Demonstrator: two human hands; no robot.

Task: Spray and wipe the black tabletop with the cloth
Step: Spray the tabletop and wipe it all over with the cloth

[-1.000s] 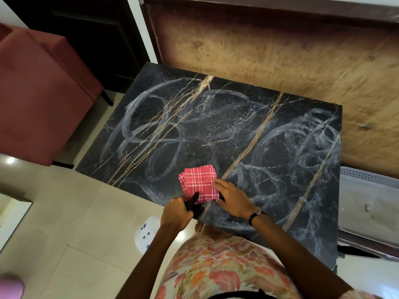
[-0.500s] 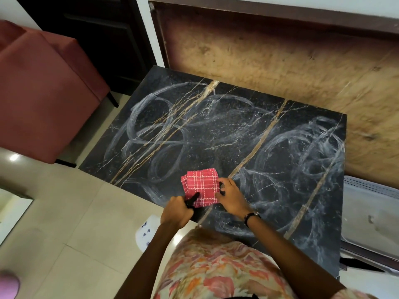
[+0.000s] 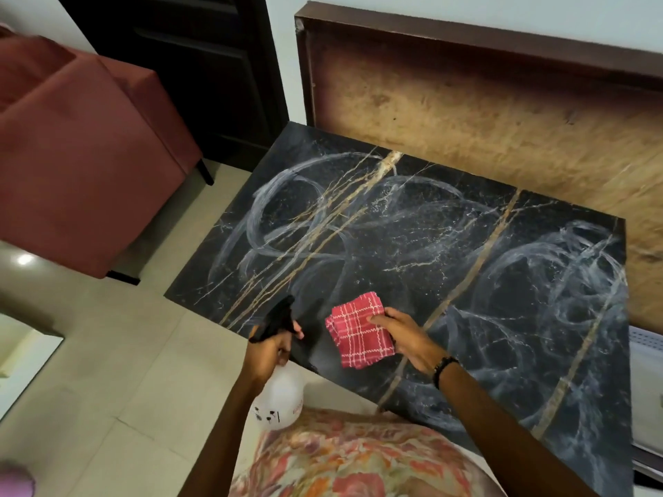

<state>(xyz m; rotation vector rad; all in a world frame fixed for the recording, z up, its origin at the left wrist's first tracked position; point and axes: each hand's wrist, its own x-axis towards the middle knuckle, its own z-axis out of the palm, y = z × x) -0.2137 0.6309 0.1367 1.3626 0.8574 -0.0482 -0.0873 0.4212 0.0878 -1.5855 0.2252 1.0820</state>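
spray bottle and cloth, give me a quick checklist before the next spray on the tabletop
1. Left hand grips the spray bottle at its neck: ok.
2. Black nozzle points over the black tabletop, not the floor: ok.
3. Right hand holds the folded red checked cloth ready: ok.
4. Cloth out of the spray path: cannot tell; it sits close beside the nozzle.
5. Liquid left in the bottle: cannot tell; the white body hides the level.
6. Tabletop clean: not ok; white swirl streaks cover much of it.
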